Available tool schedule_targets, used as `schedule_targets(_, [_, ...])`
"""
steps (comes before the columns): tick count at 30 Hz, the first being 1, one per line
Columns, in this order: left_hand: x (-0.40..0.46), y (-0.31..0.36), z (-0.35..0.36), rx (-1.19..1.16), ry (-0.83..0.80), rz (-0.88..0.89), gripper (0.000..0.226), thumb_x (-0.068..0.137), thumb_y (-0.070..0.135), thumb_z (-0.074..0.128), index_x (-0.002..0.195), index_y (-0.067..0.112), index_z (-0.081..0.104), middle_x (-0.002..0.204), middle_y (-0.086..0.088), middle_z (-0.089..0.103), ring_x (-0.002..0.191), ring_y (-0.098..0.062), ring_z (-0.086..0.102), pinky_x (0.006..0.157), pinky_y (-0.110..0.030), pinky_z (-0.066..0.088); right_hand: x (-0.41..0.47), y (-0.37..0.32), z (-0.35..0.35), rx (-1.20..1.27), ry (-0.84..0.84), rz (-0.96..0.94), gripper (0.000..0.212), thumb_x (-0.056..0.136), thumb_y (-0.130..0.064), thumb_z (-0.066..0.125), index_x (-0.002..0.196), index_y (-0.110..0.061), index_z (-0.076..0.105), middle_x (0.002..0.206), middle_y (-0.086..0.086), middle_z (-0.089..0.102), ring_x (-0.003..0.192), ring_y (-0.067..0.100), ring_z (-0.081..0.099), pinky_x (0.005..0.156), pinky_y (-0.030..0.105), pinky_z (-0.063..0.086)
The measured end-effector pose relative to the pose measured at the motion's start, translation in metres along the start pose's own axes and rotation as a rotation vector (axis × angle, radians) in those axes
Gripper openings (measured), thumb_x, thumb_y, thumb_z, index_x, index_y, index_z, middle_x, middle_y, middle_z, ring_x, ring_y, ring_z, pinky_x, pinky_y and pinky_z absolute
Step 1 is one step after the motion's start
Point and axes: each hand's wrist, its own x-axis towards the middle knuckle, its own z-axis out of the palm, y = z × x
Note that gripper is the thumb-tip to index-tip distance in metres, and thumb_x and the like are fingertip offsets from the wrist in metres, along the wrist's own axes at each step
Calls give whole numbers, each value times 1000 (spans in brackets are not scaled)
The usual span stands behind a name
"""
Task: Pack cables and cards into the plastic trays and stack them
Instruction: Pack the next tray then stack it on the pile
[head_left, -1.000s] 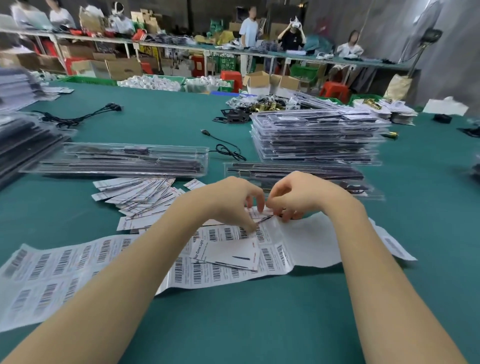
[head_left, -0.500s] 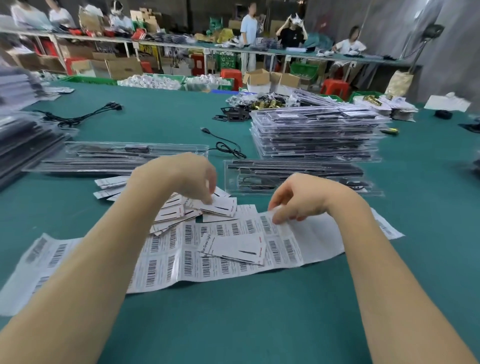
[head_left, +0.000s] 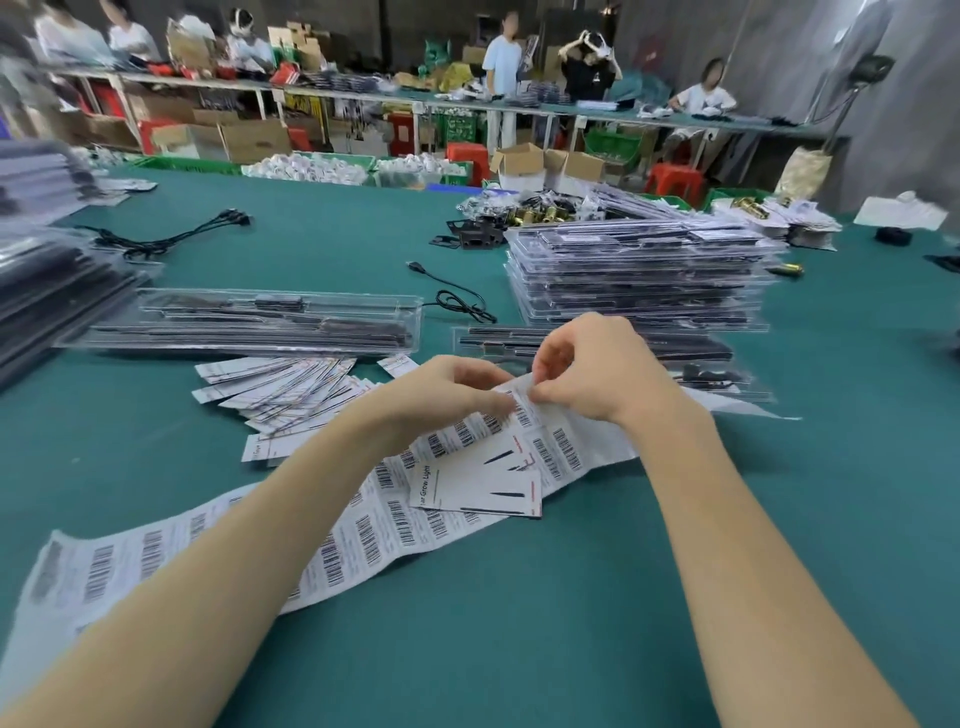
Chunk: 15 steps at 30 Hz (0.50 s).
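A long white sheet of barcode labels (head_left: 363, 535) lies across the green table. My left hand (head_left: 447, 395) and my right hand (head_left: 587, 369) meet over its far end, and both pinch its lifted edge with closed fingers. A printed card (head_left: 478, 486) rests on the sheet just below my hands. More cards (head_left: 280, 387) are fanned out to the left. Behind them lies a clear plastic tray (head_left: 249, 322) with dark parts inside. A second filled tray (head_left: 691, 353) sits behind my right hand, partly hidden. A tall stack of filled trays (head_left: 639, 270) stands farther back.
A loose black cable (head_left: 457, 299) lies between the trays, another cable (head_left: 171, 236) at the back left. More tray stacks (head_left: 47, 291) stand at the left edge. Small parts and boxes (head_left: 540, 208) crowd the table's far side. People work at a bench behind.
My left hand went left to the card pile, then came back to meet my right hand at the sheet's edge. The label sheet has shifted and its far end is lifted.
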Motion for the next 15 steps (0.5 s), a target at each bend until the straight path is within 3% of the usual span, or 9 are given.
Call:
schedule_targets(4, [1,-1,1,-74,21,14,21,91,16,73,110,21,75,104,1,77,93,-6,68,90,-24,44,1,-9,1,41,-55,37,8,73,-32,84,76,-31,77,78,-10,74,77,7,71,78,31,60])
schedule_targets(9, [4,-2,0,-177,-18,-30,37,85,0,73,120,9,61,98,-6,77,86,-14,68,88,-30,43,-1,-16,6,69,-52,96,14,69,-30,87,81,-27,80,74,-6,75,67,10,71,71,27,61])
schedule_targets(15, [5,-2,2,-167,19,-30,30,87,2,73,115,5,64,93,-7,75,88,-16,66,102,-34,43,-2,-18,8,71,33,127,17,63,-32,90,77,-28,80,73,-7,74,75,9,70,70,27,59])
